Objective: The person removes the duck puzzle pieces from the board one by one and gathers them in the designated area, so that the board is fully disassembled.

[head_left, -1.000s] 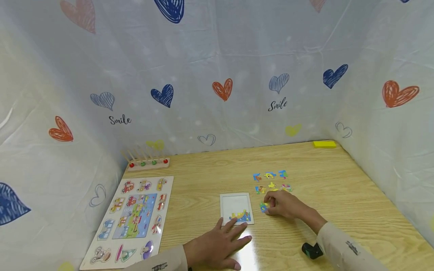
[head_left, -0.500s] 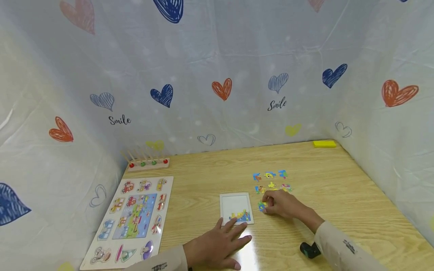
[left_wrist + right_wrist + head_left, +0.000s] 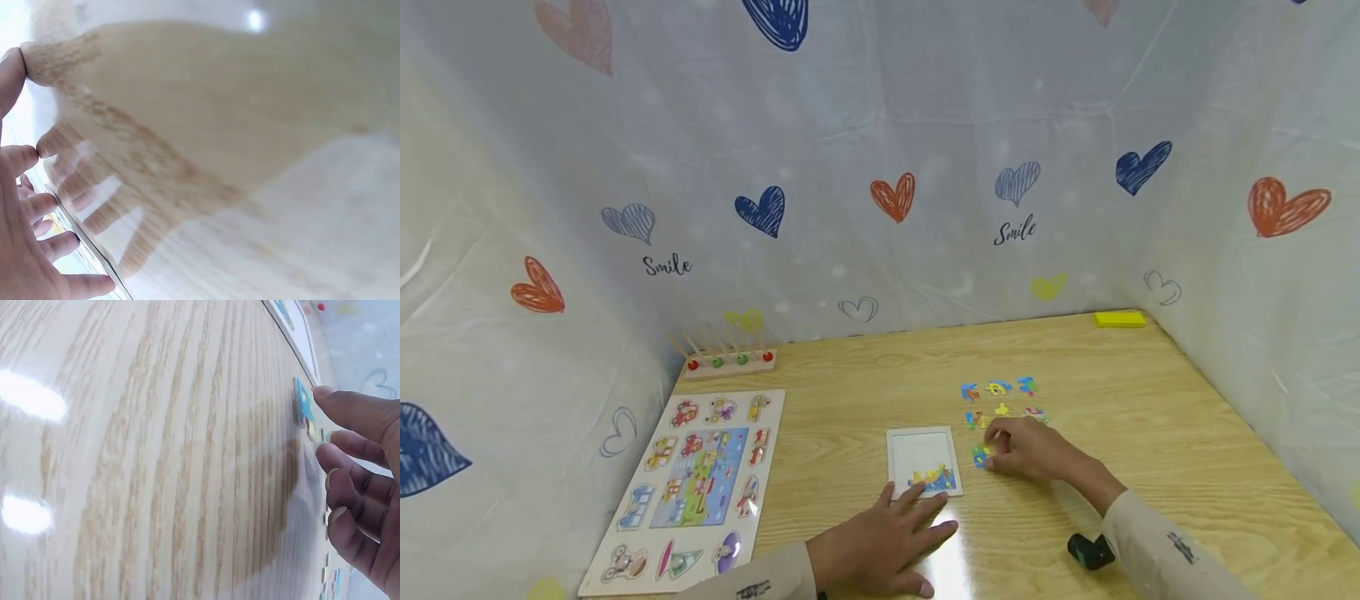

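My right hand [image 3: 1028, 450] curls over a small blue, green and yellow jigsaw piece [image 3: 980, 456], pinching it between thumb and fingers. In the right wrist view the piece [image 3: 303, 403] sits low at the table, with the thumb tip at its edge. To its left lies a white puzzle frame [image 3: 892, 454]; joined blue and yellow pieces [image 3: 943, 479] fill its lower right part. My left hand [image 3: 883, 542] is spread flat, its fingertips at the frame's near edge. In the left wrist view, those fingers [image 3: 59, 245] lie along the frame's edge [image 3: 94, 247].
Loose jigsaw pieces [image 3: 997, 388] lie in rows beyond my right hand, some partly hidden by it. A vehicle puzzle board [image 3: 767, 492] is at left, a pegged bead stand [image 3: 730, 364] behind it. A yellow block [image 3: 1119, 319] stands back right; a dark object [image 3: 1090, 552] lies by my right sleeve.
The right hand and its piece have shifted slightly left and away from me, then stayed nearly still. The left hand has not moved.
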{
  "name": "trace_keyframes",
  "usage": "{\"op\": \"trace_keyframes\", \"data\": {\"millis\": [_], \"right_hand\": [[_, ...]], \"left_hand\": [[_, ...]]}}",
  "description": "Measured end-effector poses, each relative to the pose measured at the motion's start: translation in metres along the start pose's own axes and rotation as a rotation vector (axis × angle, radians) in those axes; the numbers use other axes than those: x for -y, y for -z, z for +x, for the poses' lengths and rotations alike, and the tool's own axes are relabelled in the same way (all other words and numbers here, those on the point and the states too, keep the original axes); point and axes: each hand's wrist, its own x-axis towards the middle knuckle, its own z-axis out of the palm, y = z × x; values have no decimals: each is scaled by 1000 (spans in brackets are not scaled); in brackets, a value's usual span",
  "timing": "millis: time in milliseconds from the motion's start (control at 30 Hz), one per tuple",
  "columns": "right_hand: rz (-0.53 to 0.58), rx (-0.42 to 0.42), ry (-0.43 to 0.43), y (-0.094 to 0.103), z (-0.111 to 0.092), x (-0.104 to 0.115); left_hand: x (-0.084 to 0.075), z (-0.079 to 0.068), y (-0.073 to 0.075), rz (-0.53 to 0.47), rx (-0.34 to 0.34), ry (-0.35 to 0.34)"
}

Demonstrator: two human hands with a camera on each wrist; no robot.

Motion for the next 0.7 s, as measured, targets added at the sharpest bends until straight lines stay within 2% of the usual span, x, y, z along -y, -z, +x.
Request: {"op": "trace_keyframes", "data": {"millis": [333, 700], "right_hand": [[23, 4, -8, 3, 1, 3], [13, 11, 41, -1, 5, 12]], "left_hand": [[-2, 0, 5, 18, -15, -3], [-7, 6, 4, 87, -116, -51]]}}
